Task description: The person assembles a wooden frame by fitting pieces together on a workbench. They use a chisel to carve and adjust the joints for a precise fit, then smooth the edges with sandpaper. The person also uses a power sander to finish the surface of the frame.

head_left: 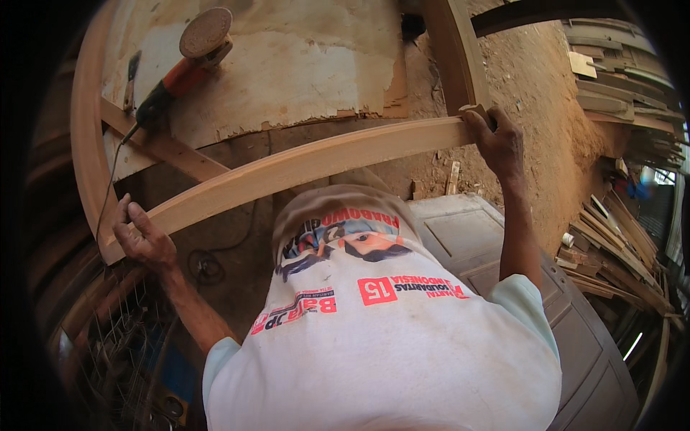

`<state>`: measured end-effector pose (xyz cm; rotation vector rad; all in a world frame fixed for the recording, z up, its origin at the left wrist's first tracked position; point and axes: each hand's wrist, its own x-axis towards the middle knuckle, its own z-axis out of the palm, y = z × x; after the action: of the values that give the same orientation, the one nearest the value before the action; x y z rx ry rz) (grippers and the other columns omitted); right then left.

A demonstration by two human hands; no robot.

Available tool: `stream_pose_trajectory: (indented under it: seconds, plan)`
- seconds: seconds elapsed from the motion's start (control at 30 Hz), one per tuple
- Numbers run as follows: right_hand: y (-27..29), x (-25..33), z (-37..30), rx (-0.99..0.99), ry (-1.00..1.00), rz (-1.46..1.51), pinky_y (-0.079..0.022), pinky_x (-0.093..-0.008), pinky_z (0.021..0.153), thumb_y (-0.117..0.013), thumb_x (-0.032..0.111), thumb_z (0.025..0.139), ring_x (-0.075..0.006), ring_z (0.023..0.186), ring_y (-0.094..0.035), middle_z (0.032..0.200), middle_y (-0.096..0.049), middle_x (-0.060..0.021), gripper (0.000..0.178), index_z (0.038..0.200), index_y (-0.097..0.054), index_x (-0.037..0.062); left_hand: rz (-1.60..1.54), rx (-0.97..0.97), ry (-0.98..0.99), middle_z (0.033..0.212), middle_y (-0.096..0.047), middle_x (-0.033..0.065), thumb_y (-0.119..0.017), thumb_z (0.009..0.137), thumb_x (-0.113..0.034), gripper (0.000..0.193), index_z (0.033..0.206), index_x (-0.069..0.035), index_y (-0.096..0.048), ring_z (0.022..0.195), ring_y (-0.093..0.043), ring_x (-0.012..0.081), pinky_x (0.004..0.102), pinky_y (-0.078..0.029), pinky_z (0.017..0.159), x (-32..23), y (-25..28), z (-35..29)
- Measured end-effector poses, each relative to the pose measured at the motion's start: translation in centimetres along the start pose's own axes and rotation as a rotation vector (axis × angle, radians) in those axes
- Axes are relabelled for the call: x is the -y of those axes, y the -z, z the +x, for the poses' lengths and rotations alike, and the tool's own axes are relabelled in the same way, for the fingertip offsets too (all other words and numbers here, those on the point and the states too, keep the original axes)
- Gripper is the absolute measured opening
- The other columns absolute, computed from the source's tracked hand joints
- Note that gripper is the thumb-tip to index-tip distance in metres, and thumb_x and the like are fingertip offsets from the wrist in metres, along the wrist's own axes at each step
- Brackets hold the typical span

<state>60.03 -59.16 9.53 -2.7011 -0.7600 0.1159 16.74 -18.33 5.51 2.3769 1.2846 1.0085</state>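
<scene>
Your 2 hands are at the near corners of a wooden frame [302, 161], its near rail stretching across in front of your torso. Your right hand [497, 144] is clasped over the rail's right end, fingers curled. Your left hand [147, 241] touches the near left corner, fingers partly bent; you cannot tell from this view how firmly it grips. A diagonal wooden strip [169, 147] shows inside that corner.

Beyond the rail, an orange-and-dark angle grinder [180, 75] with a round sanding disc [206, 33] lies on a stained plywood sheet [309, 65], near a slim dark-handled tool [131, 77]. The grinder's cord passes the frame's left side. To your right are a grey-brown panelled door [496, 241] and piled timber offcuts [614, 241].
</scene>
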Motion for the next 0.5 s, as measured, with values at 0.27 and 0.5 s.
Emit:
stream_pose_trajectory:
  seconds: [0.27,0.5]
  plan:
    - [0.2,-2.5,0.6,-0.043,0.106,0.168,-0.051,-0.0419,0.065,-0.08,0.033,0.092,-0.0268,0.071,-0.064,0.084,-0.065,-0.0134,0.035,0.095,-0.068,0.0007,0.154,0.375,-0.085,0.102,-0.075,0.014,-0.048,0.111,-0.034,0.039,0.114,-0.002,-0.07,0.103,-0.067,0.0338,0.0462,-0.047,0.097,-9.2,-6.1,-3.2]
    - [1.9,-3.0,3.6,0.041,0.066,0.069,-0.05,-0.0396,0.066,-0.079,0.027,0.093,-0.0248,0.075,-0.062,0.089,-0.063,-0.0114,0.03,0.095,-0.066,0.0009,0.134,0.292,0.003,0.091,-0.077,0.0113,-0.042,0.109,-0.032,0.043,0.106,-0.002,-0.073,0.096,-0.069,0.0327,0.0453,-0.047,0.095,-8.8,-7.3,-4.2]
